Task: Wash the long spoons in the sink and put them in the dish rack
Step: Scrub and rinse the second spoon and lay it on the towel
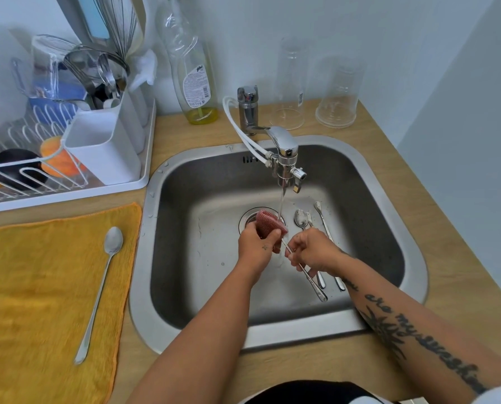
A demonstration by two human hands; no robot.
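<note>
Right hand (310, 252) pinches a long spoon (304, 271) mid-handle; left hand (258, 243) clamps the pink scourer (268, 225) around its bowl end, under the stream — thin, stiff, likely slippery wet — grip mid-handle

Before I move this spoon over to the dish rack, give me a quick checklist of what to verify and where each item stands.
1. Spoon held firmly: right hand grips the long spoon by the handle. Ok.
2. Scrubbing finished: left hand has the pink sponge wrapped over the bowel end. Not ok.
3. Soap rinsed off: bowl hidden by the sponge. Cannot tell.
4. Room in the white cutlery holder: near compartment looks free. Ok.
5. Remaining spoons: two lie in the sink; one on the yellow cloth. Not ok.
</note>
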